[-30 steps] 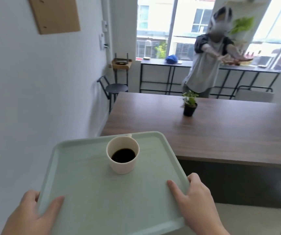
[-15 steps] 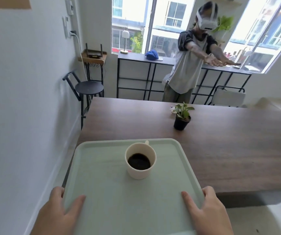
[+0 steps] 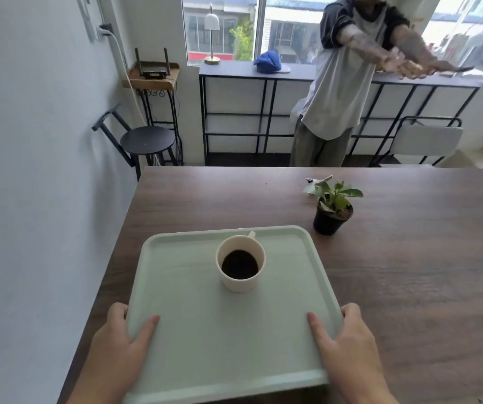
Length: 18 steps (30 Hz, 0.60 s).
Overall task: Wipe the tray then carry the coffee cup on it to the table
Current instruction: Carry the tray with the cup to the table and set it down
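Note:
A pale green tray (image 3: 193,330) is held over the left end of the brown wooden table (image 3: 409,258). My left hand (image 3: 118,345) grips its near left edge, thumb on top. My right hand (image 3: 351,342) grips the near right edge the same way. A cream coffee cup (image 3: 241,279) with dark coffee stands upright on the tray, slightly past its middle, handle pointing away from me.
A small potted plant (image 3: 332,209) stands on the table just beyond the tray's far right corner. A white wall (image 3: 30,199) runs close on the left. Behind the table are a black stool (image 3: 147,141), a console shelf (image 3: 263,83) and a person (image 3: 348,83) with arms stretched out.
I have moved forward with the tray. It now hangs over the table's left end, closer to the potted plant. Both hands keep the same grip.

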Each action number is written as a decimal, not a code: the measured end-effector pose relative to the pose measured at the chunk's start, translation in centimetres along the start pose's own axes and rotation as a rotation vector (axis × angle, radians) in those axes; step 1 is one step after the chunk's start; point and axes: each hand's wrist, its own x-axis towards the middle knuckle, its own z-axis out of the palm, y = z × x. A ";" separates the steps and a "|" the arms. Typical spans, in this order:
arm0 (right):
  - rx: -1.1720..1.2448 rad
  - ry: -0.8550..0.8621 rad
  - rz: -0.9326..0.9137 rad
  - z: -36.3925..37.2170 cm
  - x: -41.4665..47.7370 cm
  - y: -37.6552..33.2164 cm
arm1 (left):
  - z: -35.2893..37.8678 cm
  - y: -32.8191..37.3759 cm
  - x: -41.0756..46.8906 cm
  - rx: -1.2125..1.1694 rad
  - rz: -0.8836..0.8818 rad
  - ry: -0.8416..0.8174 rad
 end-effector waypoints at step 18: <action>-0.338 0.054 -0.088 6.0 9.3 0.8 | 4.3 2.0 7.3 0.388 0.046 0.025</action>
